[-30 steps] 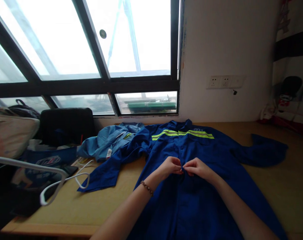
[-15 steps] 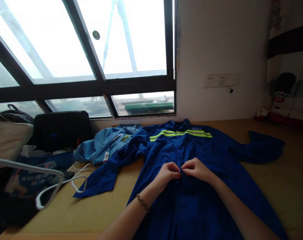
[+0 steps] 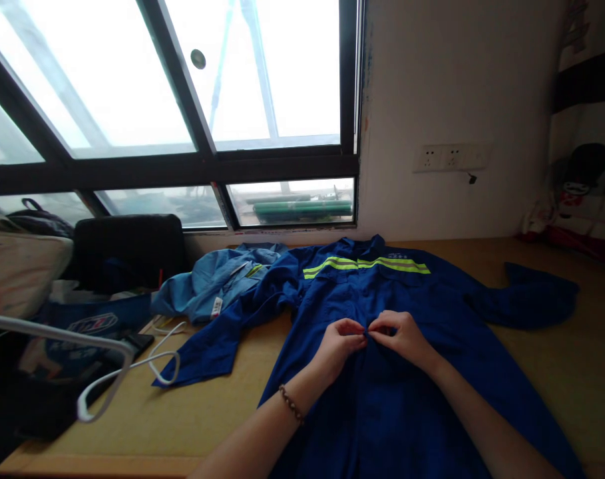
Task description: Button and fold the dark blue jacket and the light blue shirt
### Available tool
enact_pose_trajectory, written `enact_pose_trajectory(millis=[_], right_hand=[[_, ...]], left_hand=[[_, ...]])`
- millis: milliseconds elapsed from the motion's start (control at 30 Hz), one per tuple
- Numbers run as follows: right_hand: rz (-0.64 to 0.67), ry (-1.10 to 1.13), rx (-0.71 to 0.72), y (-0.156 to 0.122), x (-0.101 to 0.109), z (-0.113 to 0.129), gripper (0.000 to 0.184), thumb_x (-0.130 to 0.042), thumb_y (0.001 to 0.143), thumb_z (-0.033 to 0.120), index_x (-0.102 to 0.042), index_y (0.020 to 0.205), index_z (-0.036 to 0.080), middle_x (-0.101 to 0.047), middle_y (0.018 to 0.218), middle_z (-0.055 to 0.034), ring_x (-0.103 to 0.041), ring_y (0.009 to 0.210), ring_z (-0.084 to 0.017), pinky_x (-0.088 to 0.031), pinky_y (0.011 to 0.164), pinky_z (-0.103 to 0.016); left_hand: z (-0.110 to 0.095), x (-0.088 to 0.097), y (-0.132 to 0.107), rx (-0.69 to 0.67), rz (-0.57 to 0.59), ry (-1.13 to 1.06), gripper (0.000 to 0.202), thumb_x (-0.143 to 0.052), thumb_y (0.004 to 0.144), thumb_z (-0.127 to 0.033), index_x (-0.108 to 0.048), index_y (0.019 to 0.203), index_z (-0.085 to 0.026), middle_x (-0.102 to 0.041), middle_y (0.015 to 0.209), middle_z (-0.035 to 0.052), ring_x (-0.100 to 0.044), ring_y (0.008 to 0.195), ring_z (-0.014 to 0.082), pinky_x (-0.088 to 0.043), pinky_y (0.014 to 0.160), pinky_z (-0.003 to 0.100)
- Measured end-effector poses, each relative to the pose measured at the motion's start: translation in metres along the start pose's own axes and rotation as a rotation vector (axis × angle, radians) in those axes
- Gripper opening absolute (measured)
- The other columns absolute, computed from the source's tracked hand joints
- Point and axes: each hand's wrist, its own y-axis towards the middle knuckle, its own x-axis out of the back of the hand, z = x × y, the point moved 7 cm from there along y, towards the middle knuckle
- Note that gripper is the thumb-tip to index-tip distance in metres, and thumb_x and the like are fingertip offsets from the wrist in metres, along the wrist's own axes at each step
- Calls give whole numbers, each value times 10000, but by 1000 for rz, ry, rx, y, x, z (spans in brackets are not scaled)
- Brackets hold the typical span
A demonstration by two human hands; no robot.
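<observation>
Royal-blue cloth work jacket with a yellow-green reflective chest band (image 3: 382, 412), spread flat on the wooden bench (image 3: 132, 426), collar toward its far edge. Risk: the fastening may slip from the fingertips, or the front edges may misalign, as loose cloth shifts. Left hand (image 3: 343, 340) and right hand (image 3: 403, 336), fingers curled, pinch the front opening together at mid-chest. A crumpled light-blue garment (image 3: 217, 283) lies beside one sleeve, toward the far left corner.
</observation>
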Motion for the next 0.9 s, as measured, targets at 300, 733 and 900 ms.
enact_pose_trajectory(millis=[300,733,900], right_hand=[[-30,-116,-10,-2,-4,-1,75,-570,721,235,-572,661,189,-563,626,1,-502,584,-117,-372,548,-228],[10,-279,3,-7,-26,-3,33,-518,718,178,-492,719,198,-493,590,41,-454,548,-99,-322,542,-212],[13,-267,-28,-6,-26,-5,53,-519,713,180,-486,749,201,-494,596,45,-455,542,-98,-321,537,-212]], left_hand=[[-3,-1,-3,-68,-36,-47,222,-705,583,-262,-570,675,-112,-558,644,8,-549,612,92,-449,645,230],[3,7,1,-74,-113,151,271,-730,552,-251,-546,696,-115,-513,582,-20,-439,490,46,-294,455,166],[6,8,1,-51,-89,90,250,-730,558,-228,-545,683,-116,-535,578,-11,-470,496,55,-318,481,172]])
